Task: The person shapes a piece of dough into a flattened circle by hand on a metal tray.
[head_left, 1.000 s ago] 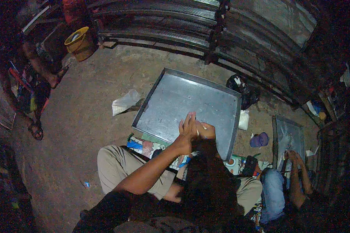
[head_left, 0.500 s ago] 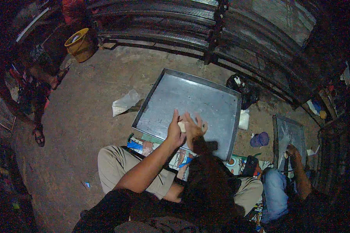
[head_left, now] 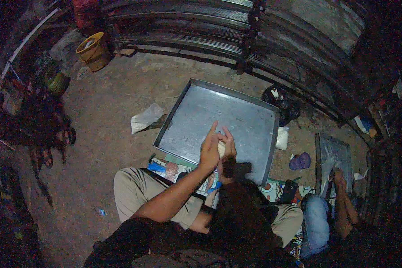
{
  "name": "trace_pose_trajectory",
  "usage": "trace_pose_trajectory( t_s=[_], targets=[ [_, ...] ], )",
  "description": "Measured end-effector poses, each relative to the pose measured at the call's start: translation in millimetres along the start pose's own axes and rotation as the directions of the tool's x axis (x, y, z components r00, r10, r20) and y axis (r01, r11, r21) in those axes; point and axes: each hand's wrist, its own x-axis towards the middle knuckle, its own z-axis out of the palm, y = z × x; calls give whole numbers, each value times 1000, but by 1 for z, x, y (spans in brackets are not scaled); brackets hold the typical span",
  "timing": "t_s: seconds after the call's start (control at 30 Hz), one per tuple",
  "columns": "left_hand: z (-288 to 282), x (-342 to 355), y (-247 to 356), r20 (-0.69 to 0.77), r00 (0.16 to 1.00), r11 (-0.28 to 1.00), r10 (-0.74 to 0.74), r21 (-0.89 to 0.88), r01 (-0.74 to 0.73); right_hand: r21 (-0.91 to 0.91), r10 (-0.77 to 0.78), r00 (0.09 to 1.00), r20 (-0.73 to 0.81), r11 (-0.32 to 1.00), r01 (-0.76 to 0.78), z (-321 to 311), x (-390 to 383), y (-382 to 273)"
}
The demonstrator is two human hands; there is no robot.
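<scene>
Left hand [head_left: 209,151] and right hand [head_left: 229,146] are turned inward above the tray [head_left: 252,117], some fingers extended, others closed around the pale lump [head_left: 221,149] between them, its visible long axis directed forward.

The lump [head_left: 221,149] is cream-white; the tray [head_left: 201,109] is silver-grey with pale smudges; the mat [head_left: 272,192] carries a multicoloured print on white; trousers [head_left: 133,190] are beige, jeans [head_left: 317,219] faded blue, the bucket [head_left: 94,59] yellow, the floor [head_left: 94,129] mottled brown.
</scene>
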Motion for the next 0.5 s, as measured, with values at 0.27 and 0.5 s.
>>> trace_pose_trajectory(
  t_s=[0.27, 0.5],
  targets=[
    [6, -18, -26, 469, 846, 935, -253, -107, 339, -270, 86, 996, 30, 960, -75, -34, 6, -40],
    [3, -5, -36, 475, 861, 979, -184, 14, 201, -245, 117, 992, -56, 961, -127, -38, 33, -30]
  ],
)
